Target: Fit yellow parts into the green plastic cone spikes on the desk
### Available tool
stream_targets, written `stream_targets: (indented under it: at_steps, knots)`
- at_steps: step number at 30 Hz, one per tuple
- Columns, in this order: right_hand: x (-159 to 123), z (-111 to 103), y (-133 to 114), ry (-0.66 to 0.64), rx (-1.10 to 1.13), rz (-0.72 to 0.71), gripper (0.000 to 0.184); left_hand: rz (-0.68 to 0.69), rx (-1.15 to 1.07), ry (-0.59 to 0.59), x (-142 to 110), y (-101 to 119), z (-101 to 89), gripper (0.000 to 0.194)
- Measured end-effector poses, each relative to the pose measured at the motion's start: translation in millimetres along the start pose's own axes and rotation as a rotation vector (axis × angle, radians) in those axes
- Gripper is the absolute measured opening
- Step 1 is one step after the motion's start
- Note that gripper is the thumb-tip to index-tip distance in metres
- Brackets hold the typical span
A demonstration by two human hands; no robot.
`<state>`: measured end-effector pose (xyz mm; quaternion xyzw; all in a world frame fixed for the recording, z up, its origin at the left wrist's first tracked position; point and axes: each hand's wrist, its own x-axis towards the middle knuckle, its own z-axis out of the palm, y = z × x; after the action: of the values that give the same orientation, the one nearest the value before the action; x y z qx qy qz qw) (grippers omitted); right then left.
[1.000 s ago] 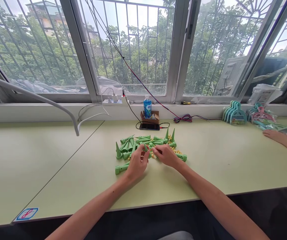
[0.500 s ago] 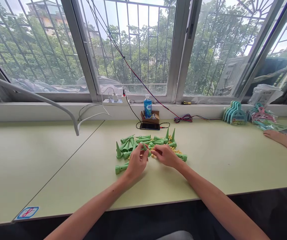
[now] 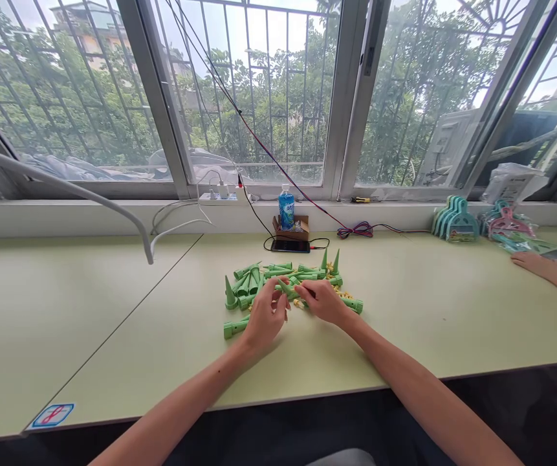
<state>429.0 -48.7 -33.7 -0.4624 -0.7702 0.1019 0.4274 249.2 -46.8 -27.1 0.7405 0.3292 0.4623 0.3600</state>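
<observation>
Windows (image 3: 268, 97) with grey frames ran along the far side. Below them a pale yellow-green table (image 3: 428, 323), smooth and lightly glossy, bore the work. Both bare forearms slanted in from the near edge, converging at the middle, wrists low over the top.

Between and beyond the hands spread a loose heap of green cones (image 3: 253, 279) — matte, plastic-looking, each tapering to a point from a wider collar, some collars ribbed. Most lay on their sides; two stood points up at the back right, one at the left edge. Another lay nearest the person, beside the left hand.

Left hand (image 3: 266, 317): fingers curled, only a narrow gap between thumb and fingertips, and in it a green cone (image 3: 285, 288), tilted, its point to the upper left. It sat at the front of the heap, between the two hands. Right hand (image 3: 324, 301): knuckles up, fingers bent and bunched, tips at the cone's wide end — whether they gripped it or something smaller I could not tell.

Small yellow pieces (image 3: 299, 303), knobbly and irregular, lay just below the right fingertips; more were scattered among the green.
</observation>
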Motion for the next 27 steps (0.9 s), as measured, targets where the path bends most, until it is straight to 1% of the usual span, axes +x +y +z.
stream_targets:
  at_steps: [5,7,11,16,21,27]
  knots:
    - [0.5,-2.0,-1.6,0.082,0.064,0.018,0.036,-0.052,-0.019,0.108,2.5,-1.2,-0.3,0.018]
    - [0.3,-2.7,-1.9,0.097,0.09,0.017,0.032,-0.083,-0.055,0.117,3.6,-2.1,0.3,0.02]
    - [0.1,-3.9,-3.6,0.09,0.129,0.004,0.029,-0.118,-0.148,0.055,4.7,-4.2,1.8,0.029]
    - [1.0,-4.8,-7.5,0.069,0.165,-0.004,0.03,-0.105,-0.145,-0.011,3.6,-6.3,2.5,0.039]
    - [1.1,-4.7,-7.9,0.061,0.173,-0.011,0.037,-0.072,-0.126,-0.026,1.8,-5.3,0.8,0.035]
    - [0.1,-3.8,-5.8,0.039,0.135,0.0,0.05,0.007,-0.029,-0.026,0.5,0.8,-2.2,0.029]
